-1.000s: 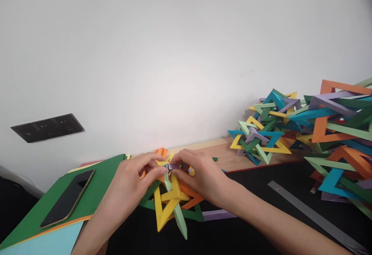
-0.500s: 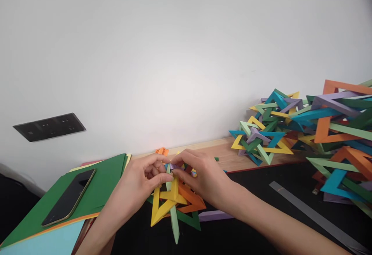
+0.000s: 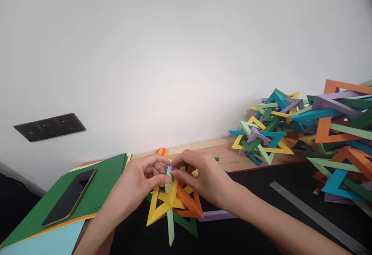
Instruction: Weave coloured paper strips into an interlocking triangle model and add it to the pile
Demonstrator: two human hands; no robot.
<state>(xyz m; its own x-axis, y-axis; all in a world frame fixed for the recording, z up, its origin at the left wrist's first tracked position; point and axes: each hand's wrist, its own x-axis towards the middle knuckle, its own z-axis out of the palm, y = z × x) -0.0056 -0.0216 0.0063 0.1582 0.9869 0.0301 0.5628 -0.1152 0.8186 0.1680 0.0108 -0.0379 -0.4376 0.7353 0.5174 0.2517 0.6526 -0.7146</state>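
A woven paper star (image 3: pixel 173 202) of yellow, orange, dark green and pale green folded strips stands on the black mat in front of me. My left hand (image 3: pixel 139 181) pinches its top from the left, fingers curled closed. Fingertip to fingertip with it, my right hand (image 3: pixel 203 177) pinches a small purple strip (image 3: pixel 174 167) at the same top point. A loose purple strip (image 3: pixel 216 215) lies flat under my right wrist.
A phone (image 3: pixel 68 197) lies on a stack of green, orange and blue paper sheets (image 3: pixel 99 187) at left. Finished paper stars (image 3: pixel 263 131) and a larger pile (image 3: pixel 343 142) crowd the right. A grey ruler (image 3: pixel 314 216) lies on the black mat. A wall socket plate (image 3: pixel 49 127) sits left.
The star has turned a little in my hands: its yellow and pale green points swung left and down. Both hands stay pinched at its top.
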